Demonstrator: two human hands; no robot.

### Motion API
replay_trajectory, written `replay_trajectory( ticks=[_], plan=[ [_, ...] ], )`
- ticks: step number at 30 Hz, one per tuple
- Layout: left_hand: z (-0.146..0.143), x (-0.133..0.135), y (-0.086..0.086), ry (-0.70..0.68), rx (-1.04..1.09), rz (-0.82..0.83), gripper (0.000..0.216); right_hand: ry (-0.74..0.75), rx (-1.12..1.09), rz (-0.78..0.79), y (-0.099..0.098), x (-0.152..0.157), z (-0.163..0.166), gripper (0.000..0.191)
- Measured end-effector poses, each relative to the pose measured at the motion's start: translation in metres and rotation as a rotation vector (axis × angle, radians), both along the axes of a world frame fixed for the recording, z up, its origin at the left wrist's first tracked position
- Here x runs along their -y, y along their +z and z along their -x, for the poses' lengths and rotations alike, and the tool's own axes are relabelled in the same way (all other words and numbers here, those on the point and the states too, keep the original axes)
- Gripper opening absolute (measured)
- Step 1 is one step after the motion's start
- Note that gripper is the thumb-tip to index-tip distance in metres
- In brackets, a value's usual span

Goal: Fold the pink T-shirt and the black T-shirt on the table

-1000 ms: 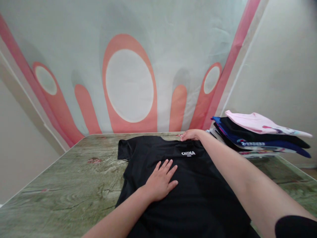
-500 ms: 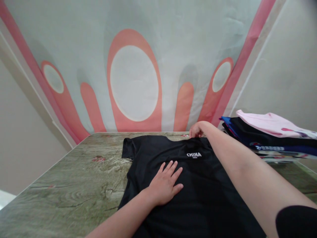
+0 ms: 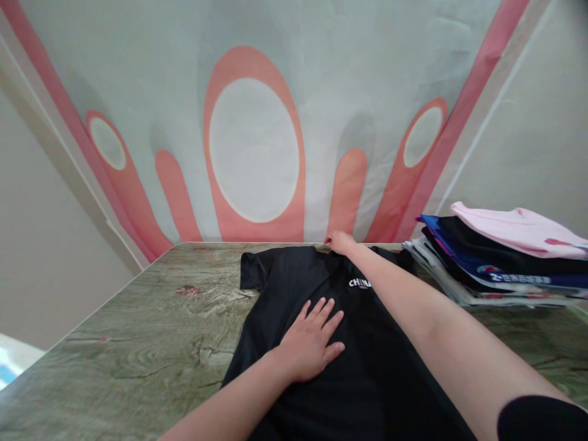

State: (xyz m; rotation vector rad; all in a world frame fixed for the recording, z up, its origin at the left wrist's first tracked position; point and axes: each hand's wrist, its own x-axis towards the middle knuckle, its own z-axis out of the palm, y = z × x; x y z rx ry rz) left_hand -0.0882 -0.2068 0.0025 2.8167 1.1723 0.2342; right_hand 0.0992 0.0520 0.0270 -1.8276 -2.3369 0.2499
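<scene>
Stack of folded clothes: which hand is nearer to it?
Right. The right hand is at the top of the black T-shirt, left of the stack; the left hand lies flat on the shirt's front, nearer the camera and farther away.

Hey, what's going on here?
Someone has a black shirt spread out on a table, its neck toward the far edge. Their left hand lies flat on the shirt, fingers apart. Their right hand is up by the neck; I can't tell if it's gripping. A pile of clothes sits to the right, something pink on top.
</scene>
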Motion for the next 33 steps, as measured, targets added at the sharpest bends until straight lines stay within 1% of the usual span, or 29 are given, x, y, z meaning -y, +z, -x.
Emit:
replay_trajectory(
  ticks=[2,4,6,8,10,12,15,17,19,21,24,26,29,31,33],
  plan=[
    [0.0,0.0,0.0,0.002,-0.003,-0.003,0.06,0.093,-0.024,0.049,-0.005,-0.001,0.017,0.024],
    [0.0,0.0,0.0,-0.001,-0.003,0.004,0.06,0.155,-0.04,0.096,-0.008,-0.002,0.03,0.027],
    [0.0,0.0,0.001,-0.003,0.0,0.015,0.061,0.186,-0.049,0.136,-0.008,-0.004,0.039,0.029],
    [0.0,0.0,0.001,-0.004,0.004,0.022,0.061,0.178,-0.051,0.15,-0.006,-0.005,0.044,0.026],
    [0.0,0.0,0.001,-0.005,0.01,0.026,0.061,0.13,-0.061,0.113,-0.002,-0.006,0.048,0.021],
    [0.0,0.0,0.001,-0.004,0.017,0.03,0.062,0.058,-0.091,0.029,0.003,-0.007,0.052,0.018],
    [0.001,-0.001,0.001,-0.001,0.032,0.036,0.062,-0.037,-0.182,-0.109,0.01,-0.008,0.065,0.028],
    [0.001,-0.001,0.001,0.001,0.036,0.042,0.061,-0.058,-0.257,-0.17,0.013,-0.008,0.079,0.037],
    [0.002,-0.001,0.002,0.0,0.033,0.046,0.061,-0.024,-0.329,-0.199,0.012,-0.007,0.097,0.043],
    [0.002,0.0,0.003,0.002,0.026,0.045,0.061,0.061,-0.39,-0.203,0.008,-0.002,0.113,0.046],
    [0.002,0.001,0.003,0.017,0.02,0.034,0.062,0.202,-0.452,-0.208,-0.002,0.013,0.123,0.049],
    [0.002,0.002,0.003,0.022,0.02,0.025,0.062,0.251,-0.476,-0.234,-0.009,0.027,0.112,0.052],
    [0.002,0.003,0.002,0.022,0.026,0.015,0.06,0.245,-0.515,-0.312,-0.02,0.05,0.071,0.054],
    [0.002,0.003,0.001,0.021,0.035,0.011,0.059,0.184,-0.536,-0.382,-0.029,0.063,0.032,0.053],
    [0.002,0.002,0.0,0.018,0.043,0.008,0.059,0.093,-0.491,-0.389,-0.039,0.076,-0.008,0.05]
  ],
)
